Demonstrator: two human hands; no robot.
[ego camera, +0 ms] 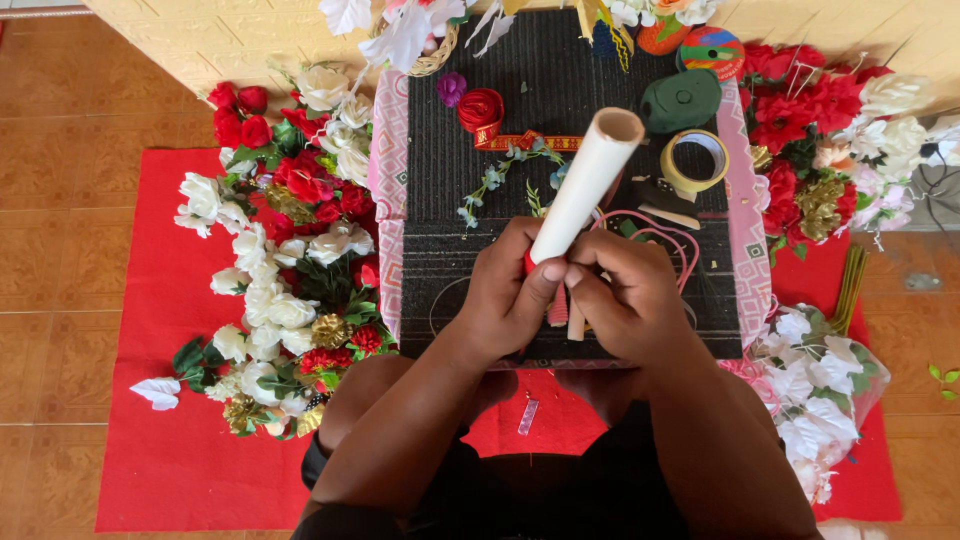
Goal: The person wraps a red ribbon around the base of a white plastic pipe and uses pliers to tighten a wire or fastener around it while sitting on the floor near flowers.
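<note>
Cream paper tube [585,185], rolled tight with its hollow end pointing up and away, sits pinched at its lower end between both hands. Left hand [508,292] wraps it from the side, its thumb pressed flat against the roll; right hand [630,295] has its fingers [592,272] curled in and bunched against the same lower end, touching the left thumb. Just below the fingers a pink ribbed stick [558,308] and a pale wooden stick [576,322] poke out from under the hands; whether either hand grips them I cannot tell

Under the hands lies the surface [440,250], a dark ribbed mat with a pink patterned edge. Beyond the fingers, near the tube's far end, rest a roll of tan tape [694,161], a dark green tape roll [681,101], a red ribbon rose [481,109] with a red-and-gold ribbon trailing from it, and a small grey-green leafy sprig [497,178]. Pink wire loops [668,235] lie just past the right hand

To the left of the hands, a heap of red and white artificial flowers [285,250] lies on a red floor mat [150,330]; to the right, more red and white blooms [835,120], and a wrapped bunch of white flowers [815,385] near the right forearm
</note>
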